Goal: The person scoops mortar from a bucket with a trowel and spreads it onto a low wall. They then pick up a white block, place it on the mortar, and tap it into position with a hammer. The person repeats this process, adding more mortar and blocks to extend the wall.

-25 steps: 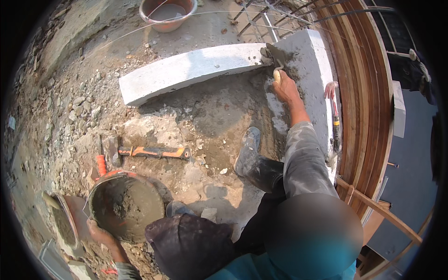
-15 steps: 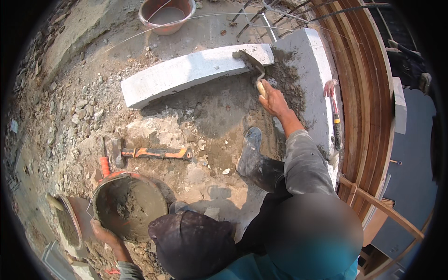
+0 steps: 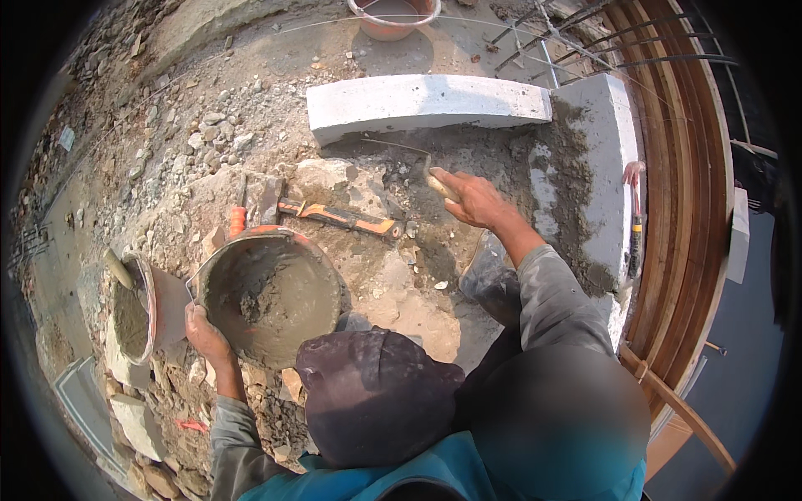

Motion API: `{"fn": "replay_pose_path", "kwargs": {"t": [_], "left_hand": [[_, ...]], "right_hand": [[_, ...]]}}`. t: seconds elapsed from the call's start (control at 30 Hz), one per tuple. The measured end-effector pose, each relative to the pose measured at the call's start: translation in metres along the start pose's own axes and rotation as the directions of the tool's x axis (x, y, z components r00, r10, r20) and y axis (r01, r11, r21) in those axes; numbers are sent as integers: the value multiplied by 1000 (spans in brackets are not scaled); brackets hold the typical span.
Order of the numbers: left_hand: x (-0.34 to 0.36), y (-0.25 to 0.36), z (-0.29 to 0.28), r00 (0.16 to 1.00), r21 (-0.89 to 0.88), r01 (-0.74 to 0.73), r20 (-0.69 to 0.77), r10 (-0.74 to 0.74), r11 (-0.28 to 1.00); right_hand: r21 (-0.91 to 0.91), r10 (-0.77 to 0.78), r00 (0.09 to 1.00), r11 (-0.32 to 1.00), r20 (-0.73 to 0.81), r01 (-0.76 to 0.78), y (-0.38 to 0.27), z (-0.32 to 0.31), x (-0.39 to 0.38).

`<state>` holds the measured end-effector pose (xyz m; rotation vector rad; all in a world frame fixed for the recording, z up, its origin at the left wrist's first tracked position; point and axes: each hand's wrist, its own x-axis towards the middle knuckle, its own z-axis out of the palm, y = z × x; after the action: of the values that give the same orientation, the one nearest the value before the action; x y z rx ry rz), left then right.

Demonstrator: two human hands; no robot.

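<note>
My right hand [image 3: 474,200] is closed around the wooden handle of a trowel [image 3: 442,185], its thin blade seen nearly edge-on below the near side of a long white block [image 3: 430,100]. My left hand [image 3: 207,336] grips a bucket [image 3: 273,230] of wet grey mortar at its left edge, by the wire handle's end. A second white block [image 3: 608,142] stands at the right, meeting the long one at a corner. Mortar [image 3: 576,179] is smeared along its left side. A hammer [image 3: 334,217] with an orange and black handle lies beyond the bucket.
Another bucket [image 3: 167,305] with a tool handle [image 3: 119,268] in it leans at the left. An orange-handled tool [image 3: 237,219] lies by the hammer. A basin [image 3: 393,27] sits at the far side; rebar [image 3: 576,50] and curved wooden boards [image 3: 677,209] border the right. Rubble [image 3: 205,138] covers the left.
My right hand has drawn the trowel off the long block's top, leftward and nearer. My left hand still holds the bucket. The whole view has shifted, moving the blocks rightward.
</note>
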<state>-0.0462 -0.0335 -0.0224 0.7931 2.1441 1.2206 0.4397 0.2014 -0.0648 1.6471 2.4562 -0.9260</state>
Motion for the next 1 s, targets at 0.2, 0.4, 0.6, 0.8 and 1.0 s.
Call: {"fn": "replay_pose_path", "kwargs": {"t": [0.2,0.4,0.6,0.8,1.0], "left_hand": [[-1,-4,15,999,-109,30,-25,-33,994],[-1,13,6,992,-53,15,-127,-22,998],[3,-1,12,987,11,-21,-161,22,1000],[1,-6,12,972,277,-190,-84,221,942],[3,15,-1,966,332,-215,-68,251,918]], "right_hand": [[-42,119,990,992,-69,-122,-26,3,17],[405,-414,890,859,191,313,-161,-21,-32],[354,-477,758,871,445,340,-232,23,-44],[167,-211,913,973,349,161,-211,-2,-96],[163,142,953,982,-268,-101,-118,-140,-178]]}}
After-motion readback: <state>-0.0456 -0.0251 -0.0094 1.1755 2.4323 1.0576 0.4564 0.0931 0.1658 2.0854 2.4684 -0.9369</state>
